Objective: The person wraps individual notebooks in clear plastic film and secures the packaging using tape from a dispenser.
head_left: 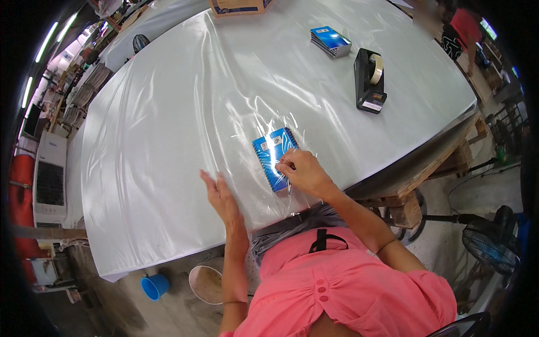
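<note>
A blue spiral-bound notebook [268,147], perhaps the top of a small stack, lies slightly turned in front of me on the white sheeting. Shiny clear plastic film [296,130] surrounds it, with loose edges sticking out past its sides. Over the notebook's right side, my right hand [306,174] is closed in a pinch that seems to grip the film. My left hand [223,199] hovers to the left of the notebook, holding nothing, its fingers stretched out and apart from the film.
Toward the far right of the table [163,168] sit a stack of blue notebooks [331,40] and a black tape dispenser [368,84]. A cardboard box [240,7] is at the far edge. Buckets [155,286] stand below on the floor; a fan [491,241] is at right.
</note>
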Tool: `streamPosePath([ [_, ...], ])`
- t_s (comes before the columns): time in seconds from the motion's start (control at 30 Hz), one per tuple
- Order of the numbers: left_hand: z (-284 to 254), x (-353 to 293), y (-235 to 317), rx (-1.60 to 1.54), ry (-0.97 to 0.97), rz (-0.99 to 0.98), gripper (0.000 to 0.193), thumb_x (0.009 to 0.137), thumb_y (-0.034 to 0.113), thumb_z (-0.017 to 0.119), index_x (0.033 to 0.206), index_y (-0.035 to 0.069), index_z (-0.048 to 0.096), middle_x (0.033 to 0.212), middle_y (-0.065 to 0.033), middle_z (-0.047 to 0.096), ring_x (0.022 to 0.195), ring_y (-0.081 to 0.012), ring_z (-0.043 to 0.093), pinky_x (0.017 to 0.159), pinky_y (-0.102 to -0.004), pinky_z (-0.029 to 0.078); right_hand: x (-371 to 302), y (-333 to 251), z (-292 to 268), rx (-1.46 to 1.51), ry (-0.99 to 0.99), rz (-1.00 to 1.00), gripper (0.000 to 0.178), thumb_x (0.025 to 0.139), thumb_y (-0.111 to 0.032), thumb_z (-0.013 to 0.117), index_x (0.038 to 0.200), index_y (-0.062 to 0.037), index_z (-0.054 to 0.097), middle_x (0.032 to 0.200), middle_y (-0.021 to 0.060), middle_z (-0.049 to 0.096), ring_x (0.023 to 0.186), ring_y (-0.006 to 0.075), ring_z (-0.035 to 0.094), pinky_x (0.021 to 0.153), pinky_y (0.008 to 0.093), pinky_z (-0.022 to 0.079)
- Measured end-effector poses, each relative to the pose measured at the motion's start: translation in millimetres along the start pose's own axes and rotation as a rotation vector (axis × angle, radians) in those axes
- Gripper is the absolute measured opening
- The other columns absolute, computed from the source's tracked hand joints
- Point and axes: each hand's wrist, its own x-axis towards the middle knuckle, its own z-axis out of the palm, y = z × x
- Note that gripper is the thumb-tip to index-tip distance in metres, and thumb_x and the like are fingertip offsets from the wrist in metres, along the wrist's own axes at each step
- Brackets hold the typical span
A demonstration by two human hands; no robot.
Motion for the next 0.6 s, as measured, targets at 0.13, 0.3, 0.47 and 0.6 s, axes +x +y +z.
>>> streamPosePath([
  [0.13,4.1,0.6,38.1,0.468,-0.307,0.535,0.076,0.088,-0.003,0.057,0.153,0.004,0.017,0.158,-0.0136,0.024,0.146,-0.0326,0.02,0.116,-0.0392,0.025,-1.5,-0.6,-6.1,0.01,-0.016,0.02,0.021,0.086,-0.018,0.064,0.086,0.0018,0.07,0.086,0.0184,0.067,0.076,0.0312,0.065,0.072,0.0377,0.051],
  [0.3,64.2,38.5,91.3,1.212,-1.112,0.961,0.101,0.067,0.009,0.081,0.151,0.023,0.027,0.157,0.001,0.028,0.147,-0.0353,0.013,0.117,-0.0571,0.02,-4.6,-5.0,-6.4,0.003,-0.02,-0.067,0.018,0.086,-0.018,0.065,0.086,0.0,0.068,0.082,0.0189,0.066,0.073,0.0314,0.065,0.068,0.0381,0.05],
  [0.47,113.4,64.8,111.5,1.596,-1.546,0.95,0.103,0.055,0.027,0.088,0.145,0.036,0.038,0.155,0.0066,0.031,0.146,-0.0313,0.018,0.116,-0.0632,0.018,-10.9,-6.7,-1.3,0.079,0.068,-0.137,0.016,0.087,-0.016,0.065,0.087,-0.0006,0.064,0.078,0.0192,0.063,0.073,0.0353,0.063,0.065,0.0399,0.049],
  [0.6,113.6,75.5,102.0,1.603,-1.622,1.205,0.074,0.065,0.026,0.082,0.133,0.037,0.053,0.145,0.0115,0.046,0.144,-0.0266,0.026,0.117,-0.0612,0.019,-12.0,-4.7,-1.7,0.009,0.104,-0.208,0.015,0.088,-0.016,0.063,0.091,-0.0016,0.063,0.085,0.0195,0.064,0.078,0.0391,0.062,0.068,0.0441,0.049],
])
